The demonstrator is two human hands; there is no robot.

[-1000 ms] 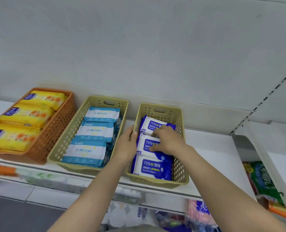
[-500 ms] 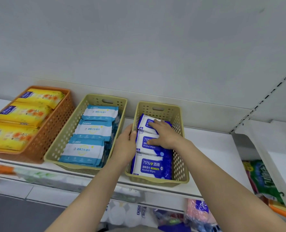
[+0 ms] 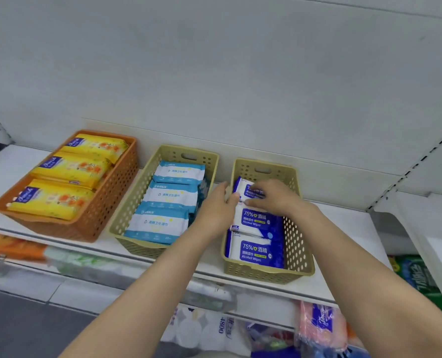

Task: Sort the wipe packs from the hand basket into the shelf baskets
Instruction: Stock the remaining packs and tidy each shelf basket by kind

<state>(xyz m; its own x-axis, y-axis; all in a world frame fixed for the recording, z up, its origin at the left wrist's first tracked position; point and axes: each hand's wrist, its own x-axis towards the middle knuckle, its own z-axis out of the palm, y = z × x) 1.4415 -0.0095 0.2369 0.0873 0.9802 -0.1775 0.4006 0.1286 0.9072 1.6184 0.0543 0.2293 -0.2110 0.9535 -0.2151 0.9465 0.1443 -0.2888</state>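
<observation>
Three baskets stand on a white shelf. The right beige basket holds dark blue alcohol wipe packs in a row; two lie flat at the front. My right hand rests on the rear blue pack, fingers curled over it. My left hand grips the basket's left rim, thumb touching the same pack. The middle beige basket holds light blue packs. The orange basket holds yellow packs. The hand basket is out of view.
The white back wall rises behind the baskets. A slotted upright and a white bracket stand at the right. Below the shelf lie tissue packs, a green pack and orange items.
My right hand has moved from the middle blue pack back to the rear one. My left hand slid farther back along the basket's left rim. The camera view shifted slightly.
</observation>
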